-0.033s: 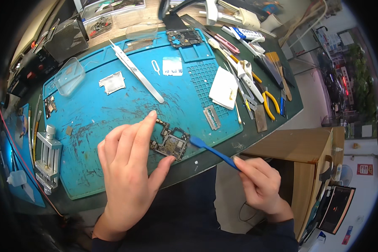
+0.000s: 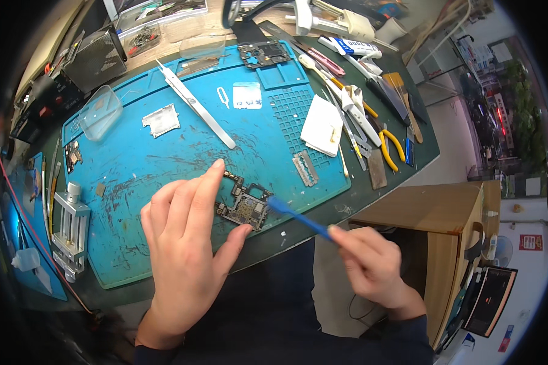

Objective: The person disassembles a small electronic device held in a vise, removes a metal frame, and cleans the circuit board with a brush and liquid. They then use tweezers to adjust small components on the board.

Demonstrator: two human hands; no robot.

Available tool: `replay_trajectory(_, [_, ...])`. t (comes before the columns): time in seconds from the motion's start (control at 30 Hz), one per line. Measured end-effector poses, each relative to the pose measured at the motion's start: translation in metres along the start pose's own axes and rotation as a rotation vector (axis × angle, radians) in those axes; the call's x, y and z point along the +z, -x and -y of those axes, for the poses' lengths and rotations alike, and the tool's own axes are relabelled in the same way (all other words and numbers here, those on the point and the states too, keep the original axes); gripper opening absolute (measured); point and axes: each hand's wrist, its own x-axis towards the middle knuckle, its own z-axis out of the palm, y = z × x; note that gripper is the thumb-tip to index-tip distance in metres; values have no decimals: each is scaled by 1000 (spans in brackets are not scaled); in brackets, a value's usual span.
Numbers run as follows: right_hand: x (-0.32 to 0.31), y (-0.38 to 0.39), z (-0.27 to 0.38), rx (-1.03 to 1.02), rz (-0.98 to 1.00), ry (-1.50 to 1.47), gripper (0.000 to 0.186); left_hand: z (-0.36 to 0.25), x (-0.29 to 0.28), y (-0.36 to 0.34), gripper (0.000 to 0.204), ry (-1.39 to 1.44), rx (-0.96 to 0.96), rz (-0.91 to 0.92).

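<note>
A small phone circuit board (image 2: 248,208) rests near the front edge of the blue work mat (image 2: 158,228). My left hand (image 2: 186,243) steadies it, the index finger at its far left corner and the thumb at its near edge. Between the fingers and thumb of my right hand (image 2: 371,264) is a slim blue tool (image 2: 304,220) with a wider, paddle-like head; its exact kind is unclear. That head meets the board's right edge, or lies just over it. Beyond the board lie white-handled tweezers (image 2: 204,115).
A metal shield plate (image 2: 161,120), a SIM pin (image 2: 223,97) and a clear plastic box (image 2: 101,112) are farther back. On the right are a razor blade (image 2: 305,168), white wipes (image 2: 322,126) and yellow-handled pliers (image 2: 393,152). A metal clamp (image 2: 69,234) stands at left.
My right hand and the blue tool have shifted slightly left, bringing the tool's head onto or over the board's right edge. My left hand stays on the board.
</note>
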Motion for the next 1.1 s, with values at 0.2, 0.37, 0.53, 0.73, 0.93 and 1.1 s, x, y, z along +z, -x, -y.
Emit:
replay_trajectory(0.2, [-4, -3, 5, 36, 26, -50, 55, -1, 3, 0, 79, -24, -7, -20])
replay_trajectory(0.37, [-7, 4, 4, -4, 53, -82, 57, -1, 4, 1, 79, -26, -17, -21])
replay_trajectory(0.53, [-5, 5, 5, -22, 44, -88, 57, -1, 5, 0, 78, -49, 8, -37])
replay_trajectory(0.73, [-3, 5, 7, -36, 45, -74, 53, 1, 6, 0, 78, -39, 15, -32])
replay_trajectory(0.93, [-17, -1, 10, -58, 81, -222, 53, 1, 6, 0, 77, -50, 32, -40])
replay_trajectory(1.1, [-18, 1, 0, 17, -208, -200, 40, 0, -5, -6, 68, 17, 57, -64])
